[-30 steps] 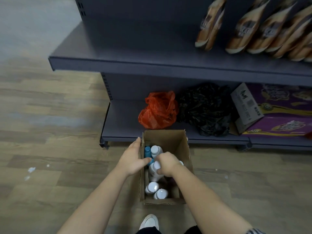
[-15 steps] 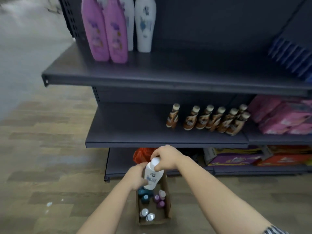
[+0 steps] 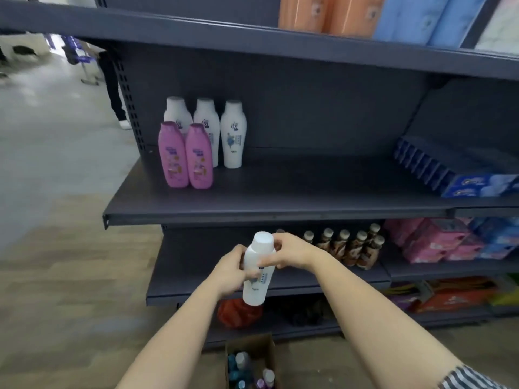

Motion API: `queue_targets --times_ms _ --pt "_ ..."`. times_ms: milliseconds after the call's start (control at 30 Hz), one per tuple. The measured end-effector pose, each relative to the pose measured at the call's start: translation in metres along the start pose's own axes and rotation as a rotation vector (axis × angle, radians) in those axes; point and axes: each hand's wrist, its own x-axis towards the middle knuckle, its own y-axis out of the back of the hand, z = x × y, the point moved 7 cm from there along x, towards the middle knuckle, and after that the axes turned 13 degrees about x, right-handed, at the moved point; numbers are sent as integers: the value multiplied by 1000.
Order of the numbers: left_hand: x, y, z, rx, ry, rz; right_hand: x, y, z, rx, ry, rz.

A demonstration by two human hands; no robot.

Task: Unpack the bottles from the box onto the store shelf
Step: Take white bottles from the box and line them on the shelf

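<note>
Raised clear of the box [image 3: 254, 346], the white bottle [image 3: 257, 272] is gripped by left hand [image 3: 231, 269] and right hand [image 3: 292, 252]. Placement follows on the shelf [image 3: 280, 189] at 12 o'clock, beside matching bottles [image 3: 231, 134].

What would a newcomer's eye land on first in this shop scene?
First, the white bottle held cap-up in mid-air between the person's left grip and right grip, in front of the lower shelves. Next, two pink bottles standing ahead of three white bottles at the left end of the middle shelf, and the open box of bottles on the floor below.
</note>
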Motion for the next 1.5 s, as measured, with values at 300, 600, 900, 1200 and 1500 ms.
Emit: queue_targets --times_ms 300,600,900,1200,1500 --pt "21 83 54 -42 -163 116 2 21 -46 40 44 59" --pt "43 148 106 -1 -299 361 18 68 -112 211 197 209" --pt "83 140 106 177 -251 363 45 98 -114 88 288 470" --pt "122 134 102 268 -150 431 87 121 -102 42 261 434" --pt "164 126 101 175 -87 465 127 146 -97 -15 298 429"
